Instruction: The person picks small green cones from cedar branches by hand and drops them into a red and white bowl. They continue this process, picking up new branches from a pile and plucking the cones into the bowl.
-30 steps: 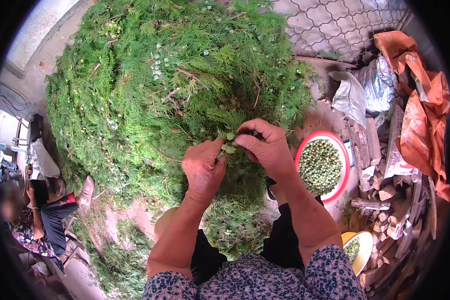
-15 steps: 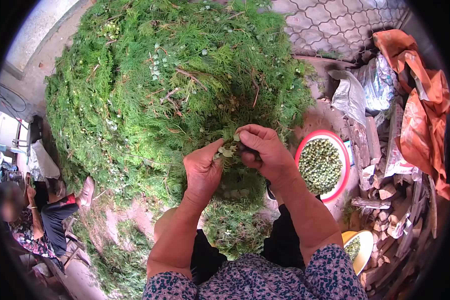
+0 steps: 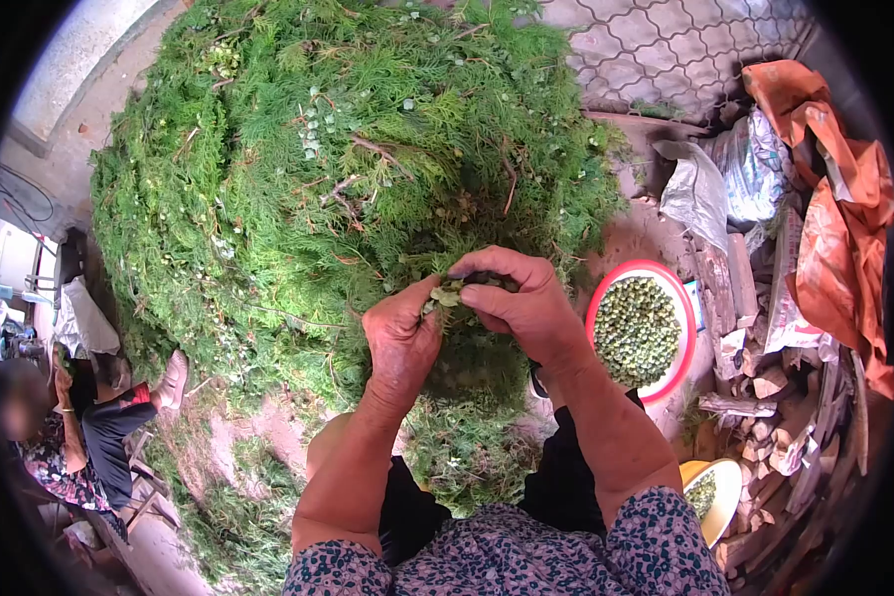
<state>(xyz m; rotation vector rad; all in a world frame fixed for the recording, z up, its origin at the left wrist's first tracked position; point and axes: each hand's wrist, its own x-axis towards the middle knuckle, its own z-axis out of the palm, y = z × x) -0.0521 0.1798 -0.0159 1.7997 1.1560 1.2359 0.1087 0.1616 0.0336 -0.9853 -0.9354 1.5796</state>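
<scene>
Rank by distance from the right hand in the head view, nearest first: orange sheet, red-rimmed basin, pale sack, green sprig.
From the right hand:
1. Green sprig: at its fingertips.
2. Red-rimmed basin: just right.
3. Pale sack: ahead, right.
4. Orange sheet: far right.

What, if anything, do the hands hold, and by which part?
The left hand pinches a green sprig with pale roundish cones, its gripped part hidden; the right hand is at them, grip unclear.
</scene>
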